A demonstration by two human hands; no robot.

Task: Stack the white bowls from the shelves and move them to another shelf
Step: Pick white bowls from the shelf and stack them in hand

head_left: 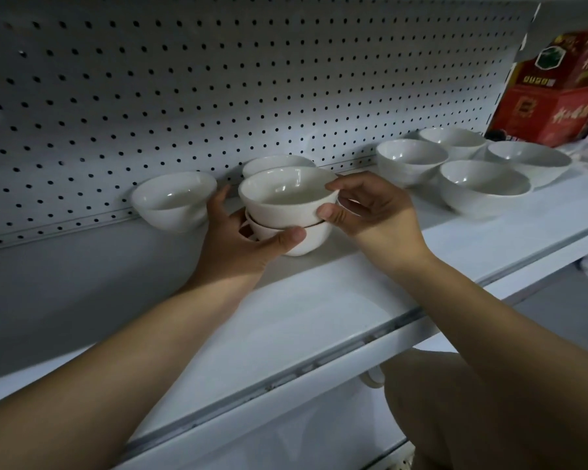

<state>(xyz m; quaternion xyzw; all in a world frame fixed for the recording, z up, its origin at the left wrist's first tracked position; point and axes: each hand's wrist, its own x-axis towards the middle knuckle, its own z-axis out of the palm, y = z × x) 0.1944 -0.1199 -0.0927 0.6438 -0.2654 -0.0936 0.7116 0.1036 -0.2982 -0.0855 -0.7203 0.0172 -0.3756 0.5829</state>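
Two nested white bowls [287, 212] on the shelf [319, 300] before the pegboard [184, 79], my left hand [241, 239] clasped the lower, right hand [370, 212] pinched the upper rim, four loose bowls [472, 167] right of the stack.

A glossy white top bowl [287, 195] sits upright, nested in a lower bowl [302, 237] on the shelf [319, 300]. One bowl [174, 200] lies left, another [275, 163] behind, four bowls [472, 167] grouped at right.
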